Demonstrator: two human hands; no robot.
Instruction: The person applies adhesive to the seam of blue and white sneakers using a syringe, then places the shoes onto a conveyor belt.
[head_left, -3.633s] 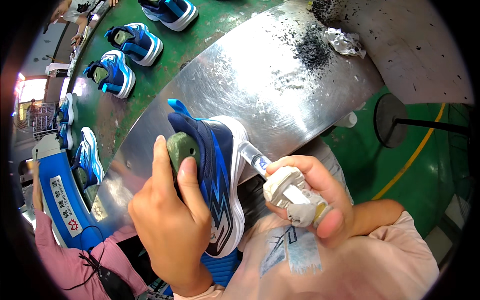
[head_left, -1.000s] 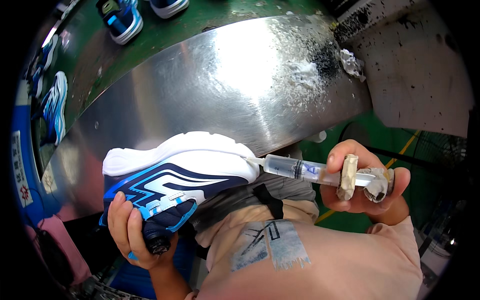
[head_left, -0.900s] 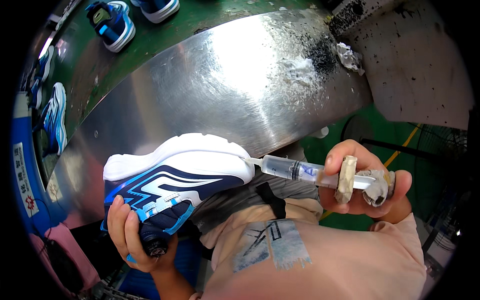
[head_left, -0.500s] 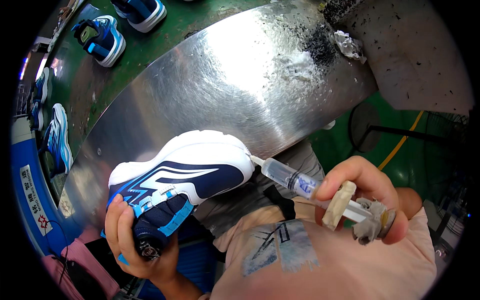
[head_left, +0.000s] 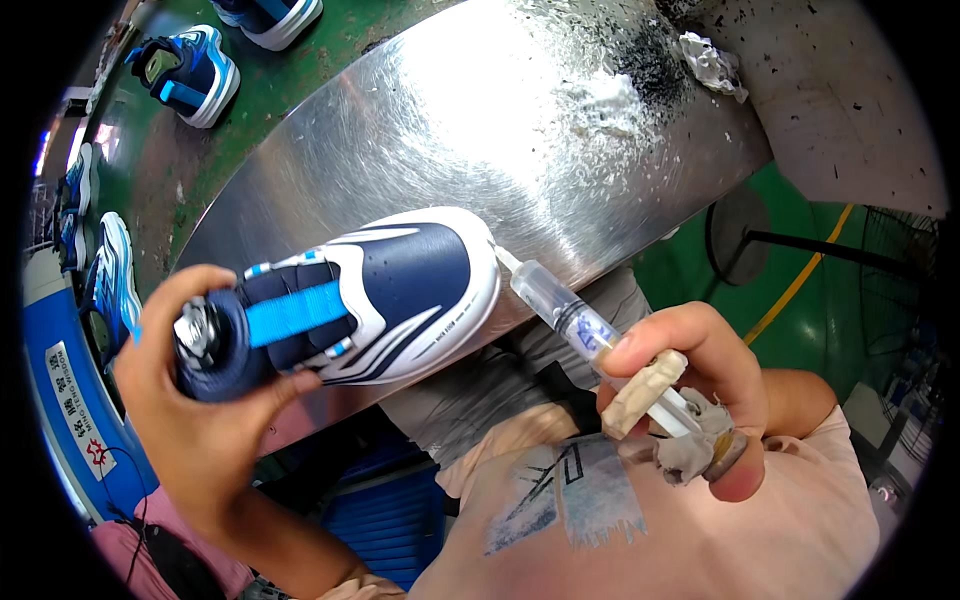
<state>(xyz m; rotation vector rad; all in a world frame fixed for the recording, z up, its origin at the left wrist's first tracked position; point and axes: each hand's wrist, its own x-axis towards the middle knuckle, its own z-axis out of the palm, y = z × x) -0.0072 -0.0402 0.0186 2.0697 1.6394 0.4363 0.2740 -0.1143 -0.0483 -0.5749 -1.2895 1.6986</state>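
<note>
A navy, white and blue sneaker (head_left: 415, 272) is held over the near edge of the metal sheet, its upper facing up and its toe pointing right. My left hand (head_left: 195, 420) wraps round its heel and collar, thumb along the near side. In my right hand (head_left: 695, 385) is a clear plastic syringe (head_left: 563, 308), its flange and plunger end wrapped in pale, lumpy material. The white nozzle tip touches, or nearly touches, the rim of the sole at the toe. What fills the shoe's opening is dark and shiny; I cannot make it out.
A shiny metal sheet (head_left: 400, 150) covers the near part of the green table (head_left: 260, 130), with white and black residue and crumpled white material (head_left: 712, 65) at far right. Several similar sneakers (head_left: 190, 75) stand at the left. A fan (head_left: 890, 260) is at the right.
The sneaker has rolled from its side to upper facing up, and moved slightly away. My left hand has shifted round its heel. The syringe has followed the toe, tilting more steeply.
</note>
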